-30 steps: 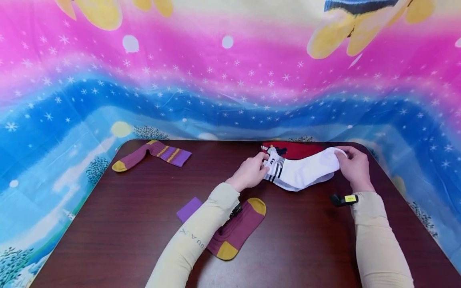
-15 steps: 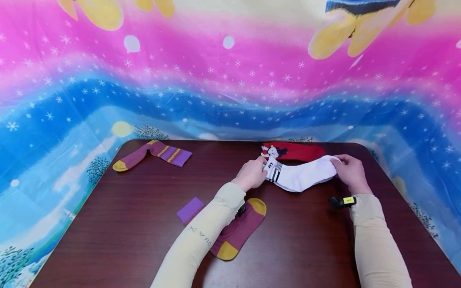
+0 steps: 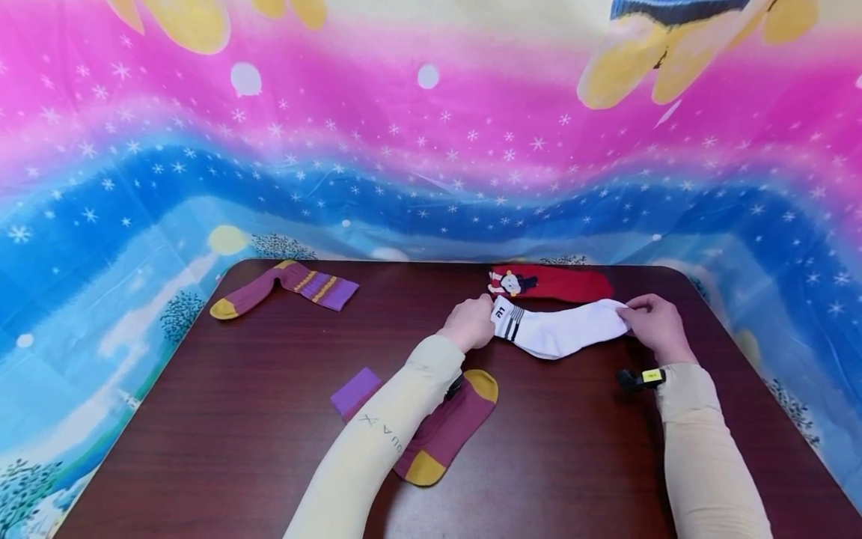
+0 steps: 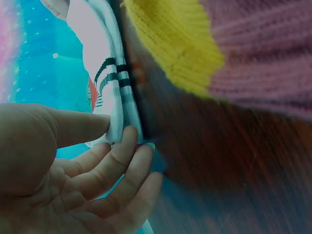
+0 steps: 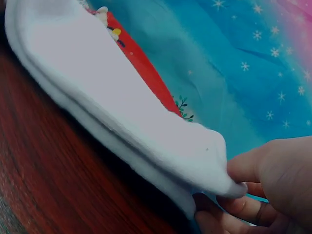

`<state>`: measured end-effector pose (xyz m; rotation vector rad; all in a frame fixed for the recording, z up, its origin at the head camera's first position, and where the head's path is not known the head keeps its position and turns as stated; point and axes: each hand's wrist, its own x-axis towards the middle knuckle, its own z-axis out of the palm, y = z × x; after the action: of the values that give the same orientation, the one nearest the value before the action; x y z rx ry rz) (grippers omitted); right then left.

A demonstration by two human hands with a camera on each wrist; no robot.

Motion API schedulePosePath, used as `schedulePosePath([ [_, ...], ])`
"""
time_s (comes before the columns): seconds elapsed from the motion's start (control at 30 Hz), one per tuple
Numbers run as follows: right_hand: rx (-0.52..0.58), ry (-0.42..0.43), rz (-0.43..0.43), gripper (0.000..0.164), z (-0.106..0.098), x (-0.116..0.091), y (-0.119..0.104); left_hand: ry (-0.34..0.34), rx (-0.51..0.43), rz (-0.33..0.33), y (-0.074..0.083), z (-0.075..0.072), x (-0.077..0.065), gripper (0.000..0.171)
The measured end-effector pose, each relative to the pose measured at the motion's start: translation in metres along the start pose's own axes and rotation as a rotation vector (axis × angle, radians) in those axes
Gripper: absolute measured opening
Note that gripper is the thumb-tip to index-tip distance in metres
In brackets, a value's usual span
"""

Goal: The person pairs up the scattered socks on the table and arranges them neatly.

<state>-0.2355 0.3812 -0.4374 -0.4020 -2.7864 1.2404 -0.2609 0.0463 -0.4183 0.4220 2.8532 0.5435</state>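
Note:
Two white socks (image 3: 562, 332) with dark stripes at the cuff lie one on the other, stretched between my hands. At the cuff end, my left hand (image 3: 468, 323) pinches them; the left wrist view shows thumb and fingertips on the striped cuffs (image 4: 114, 92). My right hand (image 3: 656, 326) pinches the toe end, and in the right wrist view the white toe (image 5: 209, 156) sits between thumb and fingers, with the lower sock's edge just beneath. Right behind the white pair lies a red sock (image 3: 572, 284) with a cartoon figure.
A maroon sock (image 3: 458, 419) with mustard heel and toe lies under my left forearm, its purple cuff (image 3: 355, 392) showing beyond. Another maroon, striped sock (image 3: 289, 288) lies at the back left of the dark wooden table (image 3: 222, 419). A printed backdrop (image 3: 404, 165) stands behind the table.
Both hands have lowered the white socks and drawn slightly toward me at the toe end. The lower sock now lines up under the upper one, and more of the red sock shows.

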Motion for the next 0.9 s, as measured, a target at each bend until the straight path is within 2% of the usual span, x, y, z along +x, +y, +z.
schedulePosePath([
  [0.17,-0.083,-0.002,-0.028,0.035,0.001,0.002,0.002,-0.019,0.052,-0.051,0.005,0.003,0.003,0.043],
  [0.43,-0.169,-0.053,-0.079,0.035,0.0,0.004,0.002,-0.037,0.06,-0.11,0.008,0.004,0.009,0.048],
  [0.7,-0.183,-0.042,-0.09,0.034,0.001,0.003,-0.001,-0.052,0.06,-0.114,0.004,0.006,0.017,0.015],
  [0.8,-0.189,-0.032,-0.1,0.033,0.001,0.003,-0.002,-0.056,0.058,-0.121,0.002,0.005,0.018,0.016],
  [0.9,-0.191,-0.038,-0.104,0.033,0.001,0.003,-0.001,-0.063,0.047,-0.123,0.002,0.002,0.013,0.02],
])
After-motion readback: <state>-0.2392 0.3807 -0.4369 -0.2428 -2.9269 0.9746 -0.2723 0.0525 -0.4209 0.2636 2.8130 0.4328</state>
